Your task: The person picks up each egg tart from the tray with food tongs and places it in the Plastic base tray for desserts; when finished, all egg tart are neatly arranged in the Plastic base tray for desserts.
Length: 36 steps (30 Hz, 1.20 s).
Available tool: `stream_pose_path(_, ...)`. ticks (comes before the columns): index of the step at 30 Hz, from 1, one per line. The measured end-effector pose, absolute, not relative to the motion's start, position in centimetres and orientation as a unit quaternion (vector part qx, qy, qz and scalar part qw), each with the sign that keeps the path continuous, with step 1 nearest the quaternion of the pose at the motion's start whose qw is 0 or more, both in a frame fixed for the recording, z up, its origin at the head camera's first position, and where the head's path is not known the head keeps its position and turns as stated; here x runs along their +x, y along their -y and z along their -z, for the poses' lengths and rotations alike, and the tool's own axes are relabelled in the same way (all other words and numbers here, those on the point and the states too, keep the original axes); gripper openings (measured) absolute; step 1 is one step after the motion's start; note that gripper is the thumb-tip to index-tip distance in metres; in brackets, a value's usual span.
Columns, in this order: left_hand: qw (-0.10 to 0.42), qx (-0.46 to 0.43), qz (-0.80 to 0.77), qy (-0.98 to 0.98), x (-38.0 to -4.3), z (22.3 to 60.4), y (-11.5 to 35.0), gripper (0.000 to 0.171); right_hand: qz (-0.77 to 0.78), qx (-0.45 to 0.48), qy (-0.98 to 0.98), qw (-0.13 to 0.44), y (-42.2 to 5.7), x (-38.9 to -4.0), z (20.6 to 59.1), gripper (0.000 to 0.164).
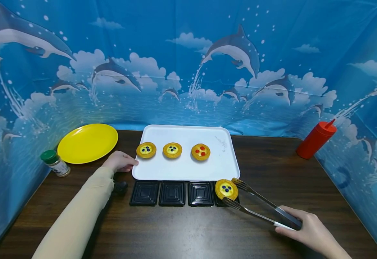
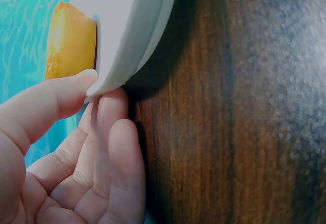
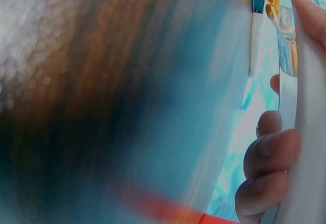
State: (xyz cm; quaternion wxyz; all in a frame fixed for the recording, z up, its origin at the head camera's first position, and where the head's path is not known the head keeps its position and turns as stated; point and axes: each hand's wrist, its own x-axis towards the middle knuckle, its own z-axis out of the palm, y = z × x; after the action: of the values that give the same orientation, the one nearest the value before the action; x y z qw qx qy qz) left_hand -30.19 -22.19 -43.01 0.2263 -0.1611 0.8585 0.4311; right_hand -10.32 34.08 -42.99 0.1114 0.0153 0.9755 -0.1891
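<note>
Gripping tongs (image 1: 283, 212) around a tart (image 1: 226, 188)

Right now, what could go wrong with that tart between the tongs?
The tart might slip out, because only the tips of the tongs in the right hand flank it. The left hand pinches the edge of the white tray, so a tug could slide its three tarts.

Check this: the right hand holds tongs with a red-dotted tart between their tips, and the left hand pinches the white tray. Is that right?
Not quite: the head view shows that tart is dotted blue, not red. The right hand does hold tongs with it between their tips, and the left hand pinches the white tray.
</note>
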Motion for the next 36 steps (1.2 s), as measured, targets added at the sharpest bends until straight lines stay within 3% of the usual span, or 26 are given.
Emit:
stream_pose_path(17,0.228,-0.155,-0.436,-0.857,-30.3,43.2,22.3,0.041,0.206,0.012,-0.973,0.104,-34.1,-10.4,42.1,0.072)
stream_pose_path(36,0.231,-0.157,-0.44,-0.854,-30.5,43.3,22.4,0.042,0.209,-0.033,-0.977,0.024,-33.2,-13.8,40.8,0.069)
